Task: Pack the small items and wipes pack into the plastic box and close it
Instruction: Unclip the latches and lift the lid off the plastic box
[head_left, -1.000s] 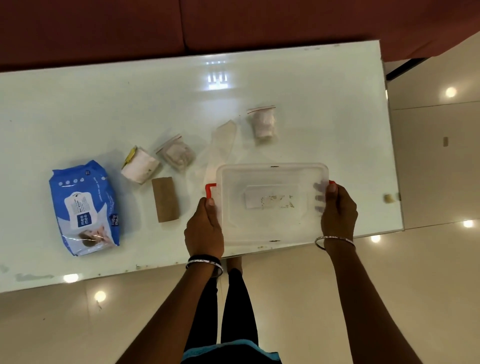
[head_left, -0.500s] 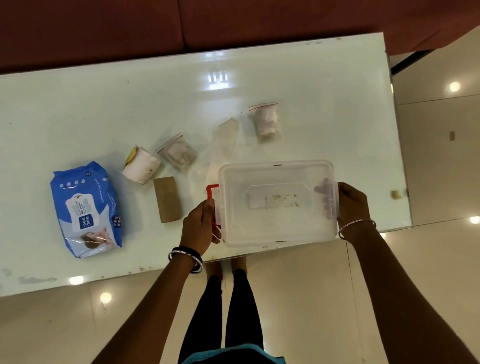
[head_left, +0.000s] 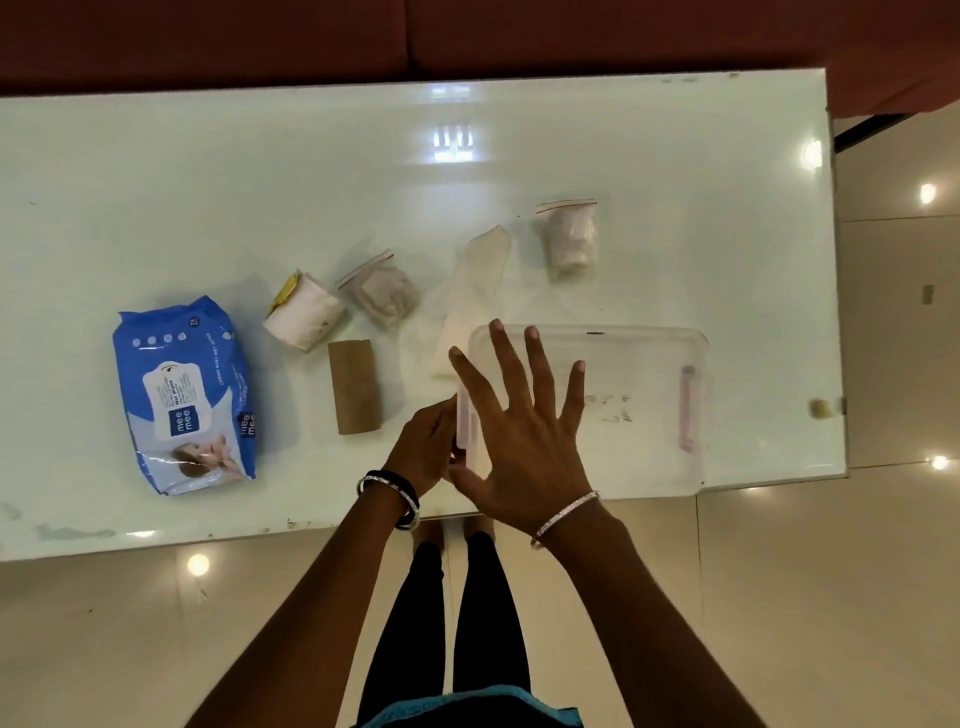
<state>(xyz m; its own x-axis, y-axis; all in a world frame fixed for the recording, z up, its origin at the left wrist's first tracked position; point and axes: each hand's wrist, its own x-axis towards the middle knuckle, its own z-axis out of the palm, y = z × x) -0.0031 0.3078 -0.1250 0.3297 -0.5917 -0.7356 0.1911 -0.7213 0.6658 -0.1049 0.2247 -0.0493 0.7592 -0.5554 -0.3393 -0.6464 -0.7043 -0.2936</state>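
The clear plastic box with its lid on lies at the table's near edge; a red clip shows on its right end. My left hand grips the clip at the box's left end. My right hand is spread flat, fingers apart, over the left half of the lid. The blue wipes pack lies at the left. Between them lie a white roll, a brown cardboard tube, a zip bag, a white pouch and a second zip bag.
The white glass table ends close to the box on the near and right sides, with tiled floor beyond. A dark red sofa runs along the far edge. A small tan piece sits at the table's right edge.
My right hand left the box's right end and moved across onto the lid's left half, fingers spread. My left hand stays at the left clip. The right clip is now uncovered.
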